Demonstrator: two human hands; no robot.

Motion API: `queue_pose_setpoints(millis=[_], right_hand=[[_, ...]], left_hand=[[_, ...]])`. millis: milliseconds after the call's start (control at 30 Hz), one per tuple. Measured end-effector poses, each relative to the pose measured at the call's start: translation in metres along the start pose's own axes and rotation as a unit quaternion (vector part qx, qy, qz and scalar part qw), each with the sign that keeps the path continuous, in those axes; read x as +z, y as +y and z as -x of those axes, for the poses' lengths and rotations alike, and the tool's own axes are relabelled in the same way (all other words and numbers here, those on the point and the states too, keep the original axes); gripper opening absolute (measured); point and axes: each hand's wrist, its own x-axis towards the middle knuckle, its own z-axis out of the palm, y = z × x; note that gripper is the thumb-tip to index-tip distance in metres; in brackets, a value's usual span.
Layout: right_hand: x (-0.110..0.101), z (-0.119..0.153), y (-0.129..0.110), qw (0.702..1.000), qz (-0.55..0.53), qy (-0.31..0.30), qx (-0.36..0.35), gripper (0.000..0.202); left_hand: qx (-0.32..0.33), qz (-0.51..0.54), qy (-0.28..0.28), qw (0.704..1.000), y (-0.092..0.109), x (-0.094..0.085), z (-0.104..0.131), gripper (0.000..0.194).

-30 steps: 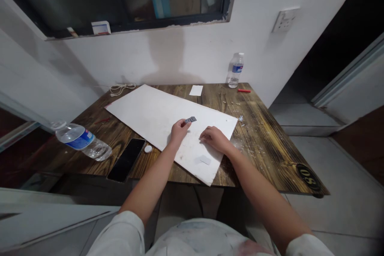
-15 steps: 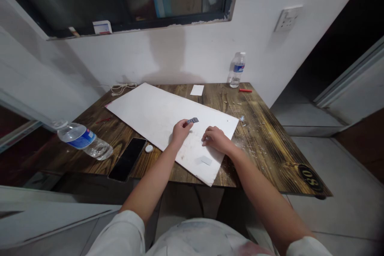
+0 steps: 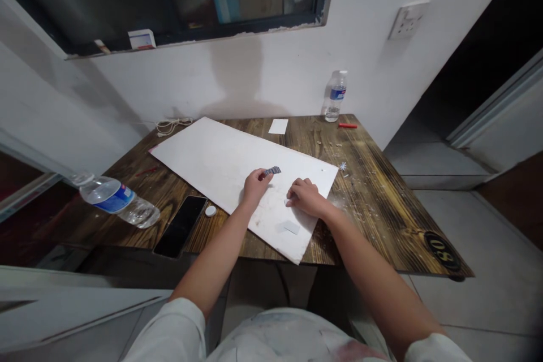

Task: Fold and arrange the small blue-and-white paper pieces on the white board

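Between the thumb and fingers of my left hand [image 3: 255, 188] is a small dark patterned strip [image 3: 272, 171], held over the white board [image 3: 220, 153]. My right hand [image 3: 306, 197] is at the board's right part, fingers curled down and pressed together around something small and whitish that I cannot make out. A small pale grey piece [image 3: 291, 227] lies flat on the board below my right hand. The two hands are apart.
A phone [image 3: 180, 226], a white cap [image 3: 210, 211] and a tilted water bottle [image 3: 121, 201] are at the left. Toward the back are a white paper [image 3: 278, 126], an upright bottle [image 3: 336, 96] and a red pen [image 3: 348, 125]. Small scraps dot the wooden table [image 3: 382, 220] at right.
My right hand has shifted very slightly to the right. My left hand keeps its hold on the strip, and the camera view has moved a little.
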Motion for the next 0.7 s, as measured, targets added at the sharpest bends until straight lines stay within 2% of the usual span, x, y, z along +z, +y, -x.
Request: queue_pose_setpoints(millis=[267, 500, 700], right_hand=[[-0.0034, 0.0011, -0.0024, 1.0, 0.015, -0.013, -0.017, 0.01], [-0.0072, 0.0027, 0.0025, 0.999, 0.014, 0.011, 0.034, 0.029], [-0.0083, 0.0027, 0.0035, 0.999, 0.007, -0.011, 0.048, 0.014]], left_hand=[[-0.009, -0.009, 0.001, 1.0, -0.0007, 0.0005, -0.0002, 0.016], [0.006, -0.015, 0.005, 1.0, -0.0052, -0.0007, -0.0019, 0.015], [0.013, -0.024, 0.011, 1.0, -0.0072, 0.0, -0.002, 0.016]])
